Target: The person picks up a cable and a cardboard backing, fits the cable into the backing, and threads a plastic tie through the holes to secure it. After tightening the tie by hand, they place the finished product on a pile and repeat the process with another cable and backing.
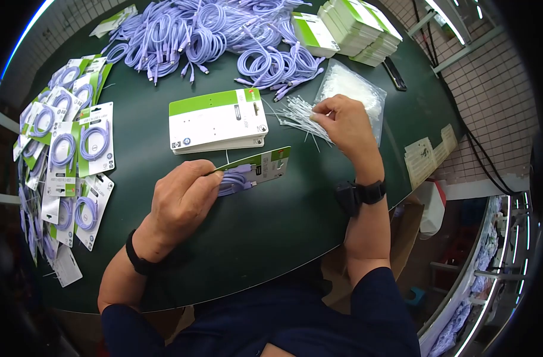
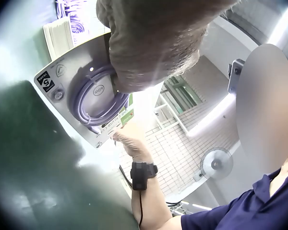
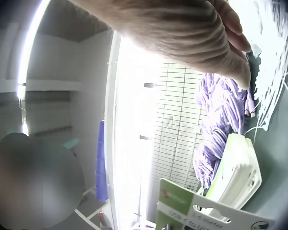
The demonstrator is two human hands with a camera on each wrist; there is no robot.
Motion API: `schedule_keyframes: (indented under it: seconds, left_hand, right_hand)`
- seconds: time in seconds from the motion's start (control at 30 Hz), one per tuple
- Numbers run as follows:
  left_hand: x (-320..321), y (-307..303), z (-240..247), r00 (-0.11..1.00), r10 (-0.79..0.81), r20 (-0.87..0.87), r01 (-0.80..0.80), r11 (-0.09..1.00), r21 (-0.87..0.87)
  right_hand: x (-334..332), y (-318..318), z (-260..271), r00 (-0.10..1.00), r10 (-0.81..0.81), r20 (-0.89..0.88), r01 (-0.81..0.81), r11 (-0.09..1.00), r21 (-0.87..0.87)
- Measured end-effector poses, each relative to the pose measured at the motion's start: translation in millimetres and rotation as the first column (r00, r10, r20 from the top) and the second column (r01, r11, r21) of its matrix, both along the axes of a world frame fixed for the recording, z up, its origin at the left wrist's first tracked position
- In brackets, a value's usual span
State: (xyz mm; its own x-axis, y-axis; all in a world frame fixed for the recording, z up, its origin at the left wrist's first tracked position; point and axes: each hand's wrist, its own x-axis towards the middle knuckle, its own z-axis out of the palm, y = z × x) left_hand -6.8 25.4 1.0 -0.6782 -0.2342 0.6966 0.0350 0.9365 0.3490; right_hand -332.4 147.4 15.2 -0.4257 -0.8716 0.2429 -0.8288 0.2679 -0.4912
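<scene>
Above dark green tabletop, left hand (image 1: 185, 196) gripping glossy card (image 1: 271, 165), coiled purple cable (image 1: 232, 182)

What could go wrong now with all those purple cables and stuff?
The right hand has its fingertips in a loose pile of white cable ties, so extra ones might scatter. The left hand pinches a tilted card, which might bend if squeezed too hard. The messy heap of carded purple cables could slide.

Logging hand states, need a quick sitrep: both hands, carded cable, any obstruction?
Left hand pinching carded purple cable. Right hand at white ties, pinch unclear. Card stack close beyond cable.
</scene>
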Motion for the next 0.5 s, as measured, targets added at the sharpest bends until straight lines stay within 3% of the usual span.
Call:
schedule_keyframes:
  seconds: [0.13,0.23,0.27,0.37,0.5]
  left_hand:
    - [-1.7,0.8,-0.8,1.000,-0.005,0.014,0.005,1.000,0.001]
    - [3.2,-2.4,1.0,0.998,0.017,0.068,-0.032,0.974,0.224]
    - [5.7,-2.8,1.7,0.995,0.030,0.096,-0.050,0.975,0.218]
    - [2.5,-5.6,1.1,0.997,0.018,0.069,-0.049,0.874,0.483]
    - [-1.0,-8.8,-1.4,0.997,0.001,0.078,-0.046,0.814,0.579]
  right_hand:
    - [-2.8,2.7,-25.7,0.999,0.035,-0.031,-0.029,0.981,0.190]
    - [-0.3,0.1,-28.0,0.995,0.037,-0.093,-0.016,0.976,0.219]
    - [1.5,-1.3,-29.8,0.991,0.035,-0.126,-0.006,0.974,0.226]
    - [-0.7,-2.1,-32.9,0.997,0.050,-0.063,-0.035,0.978,0.208]
    - [-2.3,-1.6,-35.7,0.993,0.088,-0.074,-0.076,0.984,0.160]
